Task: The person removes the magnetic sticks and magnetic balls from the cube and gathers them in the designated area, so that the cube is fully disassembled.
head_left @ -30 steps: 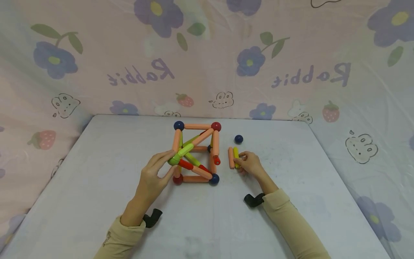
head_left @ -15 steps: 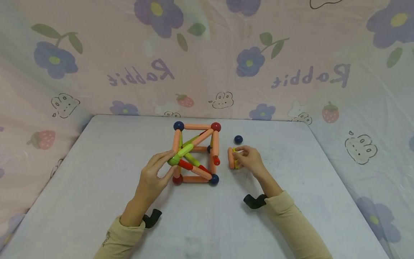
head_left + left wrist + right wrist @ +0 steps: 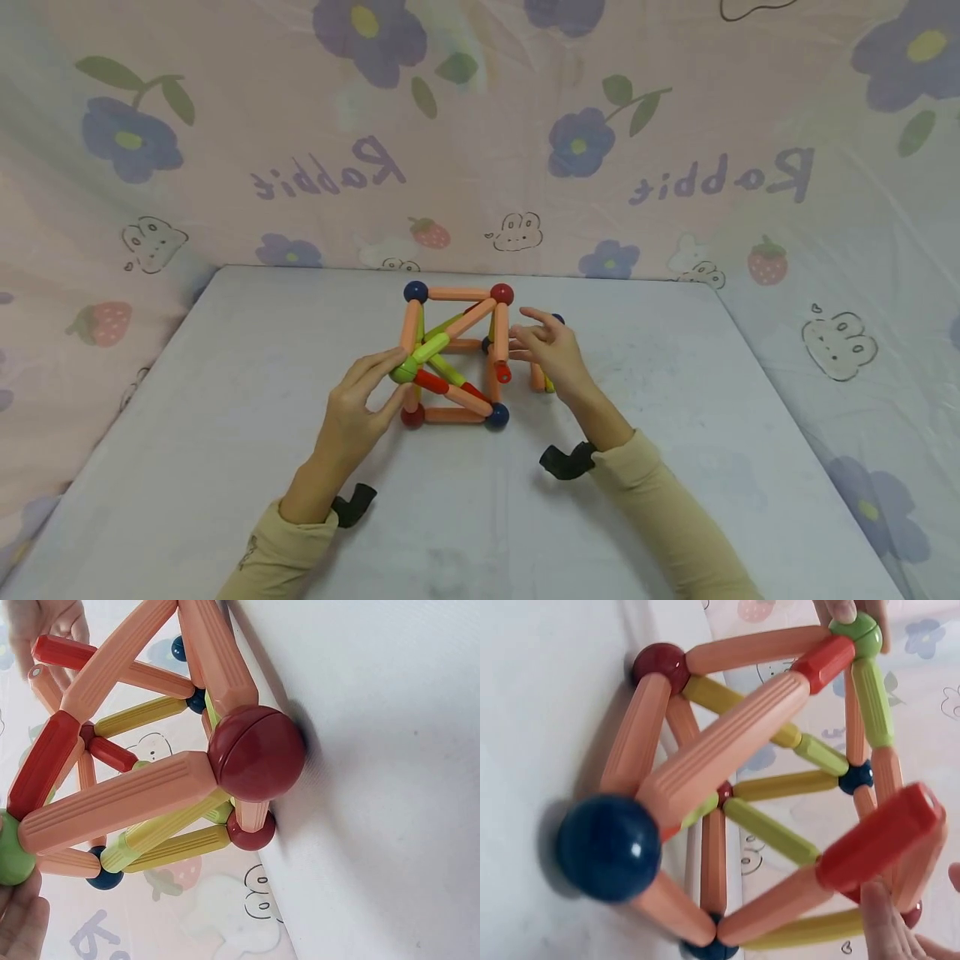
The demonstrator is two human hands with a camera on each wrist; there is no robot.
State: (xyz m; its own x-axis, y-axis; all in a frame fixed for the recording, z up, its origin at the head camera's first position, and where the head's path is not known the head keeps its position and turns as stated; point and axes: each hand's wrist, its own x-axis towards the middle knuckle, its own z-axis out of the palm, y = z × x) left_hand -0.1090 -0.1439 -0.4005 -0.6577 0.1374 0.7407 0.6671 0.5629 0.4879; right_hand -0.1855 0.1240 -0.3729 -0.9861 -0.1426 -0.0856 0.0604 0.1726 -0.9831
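A box-shaped frame of magnetic rods and balls stands in the middle of the table. My left hand (image 3: 356, 400) pinches the green ball (image 3: 403, 370) at its upper near-left corner. At the frame's right side my right hand (image 3: 553, 354) has its fingers spread, fingertips close to the upright orange rod (image 3: 501, 332). In the right wrist view a fingertip (image 3: 877, 911) lies by the red rod (image 3: 881, 836), whose end juts free; whether they touch I cannot tell. A red ball (image 3: 502, 294) and a dark blue ball (image 3: 497, 416) form other corners.
Right of the frame, a loose orange rod (image 3: 537, 379) and a yellow rod (image 3: 551, 387) lie side by side, partly hidden by the right hand. A loose dark blue ball (image 3: 558, 318) sits behind that hand. A printed curtain (image 3: 480, 125) hangs behind the white table (image 3: 187, 417).
My right hand has left the loose yellow rod and moved left and away from me to the frame's right side, fingers spreading. The left hand keeps its place on the green ball.
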